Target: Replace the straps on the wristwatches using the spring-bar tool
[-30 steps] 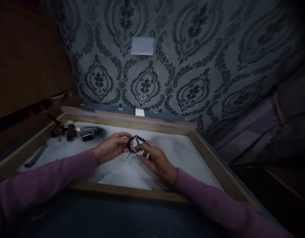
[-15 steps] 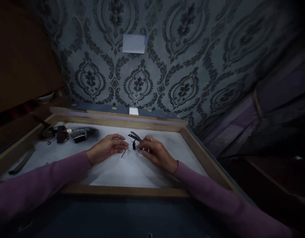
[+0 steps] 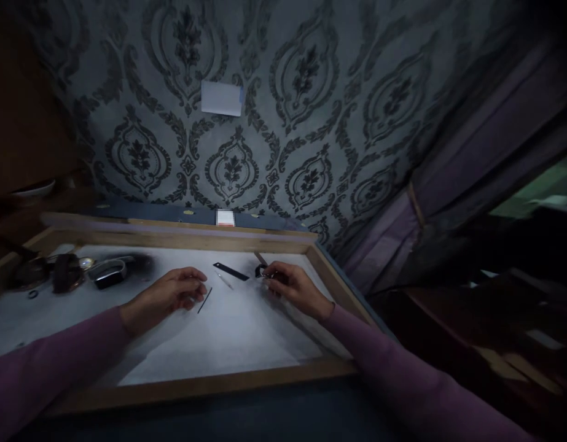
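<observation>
Compared with a second ago, when both hands were working on the dark watch, the left hand is now staying well apart from it, fingers loosely curled and holding nothing. The right hand alone is gripping the watch at its fingertips, and it is sitting farther from the left hand than half a second ago. A black strip, which was overlapping the watch in the view then, is now lying by itself between the hands. The camera view is also swinging, so the wall behind is sitting farther left.

The watch is showing as a small dark loop with a metallic glint, just left of the right fingertips; a flat greyish-brown piece is jutting up beyond it. The fingers are hiding the rest. The black strip is tapering slightly and showing a small pale spot at the end nearer the left hand. A slim pale tool is resting just on the near side of it, and a thin dark rod is lying just beside the left fingertips.

Both hands are reaching over a shallow wooden-rimmed tray with a whitish bottom. Left of the left hand, it is holding a square-faced watch, a gold-rimmed watch, a brown-strapped watch and a small dark ring.
</observation>
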`<state>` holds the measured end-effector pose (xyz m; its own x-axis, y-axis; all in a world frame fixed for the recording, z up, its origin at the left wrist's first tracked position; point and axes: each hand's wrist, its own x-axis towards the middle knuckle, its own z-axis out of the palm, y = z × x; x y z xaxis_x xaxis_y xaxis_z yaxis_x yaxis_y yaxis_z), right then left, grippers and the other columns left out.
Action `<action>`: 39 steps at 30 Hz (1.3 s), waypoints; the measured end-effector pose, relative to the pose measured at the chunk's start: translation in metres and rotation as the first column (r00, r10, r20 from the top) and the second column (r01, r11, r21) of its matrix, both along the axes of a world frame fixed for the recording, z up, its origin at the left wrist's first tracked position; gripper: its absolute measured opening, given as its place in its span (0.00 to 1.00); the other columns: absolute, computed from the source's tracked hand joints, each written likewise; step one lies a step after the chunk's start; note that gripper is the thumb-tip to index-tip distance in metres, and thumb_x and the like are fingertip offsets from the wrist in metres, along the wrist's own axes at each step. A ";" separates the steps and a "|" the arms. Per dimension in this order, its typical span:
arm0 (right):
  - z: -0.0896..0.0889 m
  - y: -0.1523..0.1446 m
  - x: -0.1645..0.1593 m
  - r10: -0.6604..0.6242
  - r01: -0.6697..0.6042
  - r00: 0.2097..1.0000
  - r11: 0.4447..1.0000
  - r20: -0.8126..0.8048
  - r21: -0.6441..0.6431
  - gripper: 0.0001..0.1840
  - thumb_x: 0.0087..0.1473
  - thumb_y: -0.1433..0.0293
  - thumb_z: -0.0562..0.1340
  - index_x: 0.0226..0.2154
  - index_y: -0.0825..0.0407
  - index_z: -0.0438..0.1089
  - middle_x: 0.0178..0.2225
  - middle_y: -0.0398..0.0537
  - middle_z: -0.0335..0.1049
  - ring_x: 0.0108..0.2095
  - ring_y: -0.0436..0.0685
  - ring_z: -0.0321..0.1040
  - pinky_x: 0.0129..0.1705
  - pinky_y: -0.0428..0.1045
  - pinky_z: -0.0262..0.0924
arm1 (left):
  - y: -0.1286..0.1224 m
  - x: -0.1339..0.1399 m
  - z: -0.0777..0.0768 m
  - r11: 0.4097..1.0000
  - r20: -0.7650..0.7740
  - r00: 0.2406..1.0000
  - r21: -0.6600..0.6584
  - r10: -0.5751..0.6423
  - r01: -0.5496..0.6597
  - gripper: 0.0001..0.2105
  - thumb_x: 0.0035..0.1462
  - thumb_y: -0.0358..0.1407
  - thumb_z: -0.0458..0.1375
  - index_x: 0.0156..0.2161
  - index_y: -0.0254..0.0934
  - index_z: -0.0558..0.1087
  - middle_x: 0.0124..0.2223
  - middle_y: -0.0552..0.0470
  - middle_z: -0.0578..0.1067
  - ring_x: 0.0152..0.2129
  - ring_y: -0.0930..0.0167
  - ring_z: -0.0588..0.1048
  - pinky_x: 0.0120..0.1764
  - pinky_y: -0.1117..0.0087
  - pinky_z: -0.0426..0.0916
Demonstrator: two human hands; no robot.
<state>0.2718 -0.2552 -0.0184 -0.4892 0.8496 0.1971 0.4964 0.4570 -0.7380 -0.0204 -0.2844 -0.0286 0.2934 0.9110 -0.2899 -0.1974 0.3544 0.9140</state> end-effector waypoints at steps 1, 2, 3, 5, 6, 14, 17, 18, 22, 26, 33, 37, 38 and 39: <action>0.001 0.006 0.012 -0.028 0.027 0.999 0.999 0.038 0.028 0.08 0.58 0.65 0.58 0.35 0.53 0.66 0.23 0.43 0.69 0.22 0.52 0.66 0.25 0.45 0.61 | 0.001 0.000 -0.002 1.000 -0.001 1.000 0.001 -0.003 0.003 0.11 0.46 0.34 0.66 0.36 0.34 0.71 0.30 0.51 0.75 0.26 0.73 0.72 0.23 0.77 0.60; 0.002 0.012 0.025 -0.057 0.053 0.995 0.997 0.082 0.058 0.07 0.57 0.66 0.58 0.34 0.53 0.66 0.23 0.43 0.69 0.23 0.52 0.67 0.26 0.45 0.61 | 0.003 0.000 -0.004 1.000 -0.003 1.000 0.000 -0.009 0.009 0.12 0.46 0.34 0.66 0.36 0.34 0.71 0.29 0.51 0.75 0.25 0.73 0.72 0.23 0.77 0.59; 0.004 0.018 0.038 -0.090 0.079 0.988 0.993 0.128 0.091 0.06 0.56 0.67 0.59 0.33 0.53 0.67 0.23 0.43 0.69 0.24 0.53 0.67 0.27 0.46 0.60 | 0.004 0.000 -0.005 1.000 -0.004 1.000 0.001 -0.014 0.014 0.13 0.44 0.35 0.67 0.35 0.34 0.71 0.29 0.52 0.74 0.25 0.74 0.72 0.22 0.77 0.58; 0.007 0.028 0.062 -0.143 0.110 0.965 0.982 0.221 0.155 0.04 0.53 0.69 0.61 0.31 0.53 0.68 0.25 0.45 0.70 0.26 0.54 0.67 0.30 0.47 0.60 | 0.006 0.000 -0.007 0.999 -0.012 0.999 -0.006 -0.033 0.033 0.15 0.42 0.36 0.68 0.35 0.34 0.71 0.28 0.52 0.74 0.24 0.74 0.71 0.21 0.77 0.56; 0.009 0.033 0.071 -0.162 0.116 0.951 0.976 0.262 0.182 0.03 0.52 0.70 0.62 0.30 0.53 0.68 0.26 0.46 0.70 0.28 0.55 0.67 0.32 0.48 0.60 | 0.007 0.001 -0.007 0.999 -0.015 0.999 -0.008 -0.039 0.038 0.15 0.42 0.36 0.69 0.35 0.34 0.70 0.28 0.53 0.74 0.23 0.74 0.71 0.20 0.77 0.56; 0.013 0.054 0.095 -0.165 0.055 0.850 0.973 0.500 0.226 0.07 0.49 0.80 0.60 0.29 0.54 0.70 0.29 0.49 0.73 0.31 0.56 0.68 0.35 0.48 0.60 | 0.007 0.003 -0.009 1.000 -0.041 0.999 -0.001 -0.007 0.007 0.18 0.38 0.39 0.70 0.34 0.34 0.70 0.27 0.53 0.73 0.22 0.74 0.70 0.20 0.77 0.54; 0.015 0.059 0.095 -0.147 0.029 0.817 0.976 0.558 0.214 0.08 0.48 0.82 0.60 0.30 0.55 0.71 0.29 0.49 0.73 0.31 0.55 0.68 0.35 0.48 0.59 | 0.011 0.001 -0.015 1.000 -0.050 0.999 -0.008 0.002 -0.003 0.18 0.38 0.39 0.70 0.34 0.35 0.70 0.26 0.53 0.73 0.21 0.73 0.69 0.19 0.77 0.52; 0.017 0.059 0.095 -0.134 0.017 0.807 0.979 0.575 0.204 0.08 0.47 0.82 0.60 0.30 0.55 0.71 0.29 0.49 0.73 0.30 0.55 0.68 0.34 0.47 0.59 | 0.012 0.001 -0.016 1.000 -0.046 0.999 -0.006 -0.003 0.002 0.18 0.38 0.39 0.69 0.34 0.36 0.70 0.26 0.53 0.73 0.21 0.73 0.69 0.19 0.76 0.53; 0.021 0.058 0.097 -0.102 -0.013 0.771 0.984 0.628 0.176 0.09 0.46 0.81 0.60 0.30 0.55 0.73 0.28 0.47 0.73 0.30 0.54 0.68 0.33 0.46 0.59 | 0.010 0.000 -0.012 0.999 -0.036 0.999 -0.008 -0.040 0.040 0.16 0.41 0.39 0.69 0.35 0.35 0.71 0.28 0.53 0.73 0.23 0.73 0.70 0.20 0.76 0.55; 0.020 0.057 0.100 -0.129 0.002 0.740 0.982 0.660 0.190 0.12 0.45 0.81 0.58 0.31 0.55 0.74 0.28 0.46 0.74 0.29 0.54 0.68 0.32 0.46 0.59 | 0.005 0.002 -0.005 1.000 -0.070 0.997 0.017 -0.014 0.016 0.15 0.44 0.39 0.67 0.35 0.35 0.71 0.28 0.52 0.73 0.22 0.74 0.69 0.20 0.76 0.55; 0.019 0.056 0.098 -0.181 0.026 0.742 0.970 0.646 0.241 0.17 0.45 0.81 0.56 0.37 0.55 0.74 0.33 0.51 0.75 0.35 0.57 0.71 0.37 0.47 0.61 | 0.004 0.002 0.003 1.000 -0.059 0.998 0.016 -0.021 0.022 0.13 0.45 0.36 0.67 0.36 0.34 0.71 0.28 0.52 0.74 0.23 0.74 0.71 0.20 0.78 0.57; 0.024 0.045 0.095 -0.222 0.046 0.789 0.951 0.572 0.305 0.18 0.49 0.77 0.55 0.44 0.57 0.71 0.41 0.58 0.73 0.38 0.61 0.71 0.40 0.50 0.61 | 0.009 -0.009 0.019 0.992 -0.028 0.996 0.095 0.090 -0.087 0.10 0.48 0.32 0.64 0.37 0.33 0.71 0.28 0.53 0.73 0.22 0.76 0.71 0.21 0.80 0.60; 0.024 0.040 0.092 -0.242 0.059 0.799 0.943 0.551 0.328 0.17 0.51 0.75 0.55 0.43 0.57 0.72 0.39 0.57 0.73 0.35 0.60 0.71 0.38 0.51 0.61 | 0.010 -0.013 0.024 0.984 -0.017 0.991 0.118 0.135 -0.132 0.09 0.48 0.31 0.63 0.36 0.33 0.71 0.27 0.53 0.73 0.22 0.76 0.71 0.20 0.80 0.60; 0.024 0.034 0.088 -0.253 0.068 0.808 0.937 0.532 0.342 0.15 0.52 0.74 0.55 0.41 0.56 0.72 0.36 0.56 0.74 0.31 0.60 0.70 0.35 0.51 0.61 | 0.012 -0.017 0.029 0.974 -0.006 0.984 0.146 0.178 -0.175 0.09 0.47 0.30 0.63 0.36 0.33 0.71 0.27 0.53 0.72 0.21 0.76 0.70 0.20 0.80 0.60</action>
<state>0.3598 -0.2210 0.0061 -0.4529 0.8726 0.1828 0.8640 0.4802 -0.1513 -0.0371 -0.2729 0.0004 0.1201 0.9805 -0.1554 -0.2275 0.1796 0.9571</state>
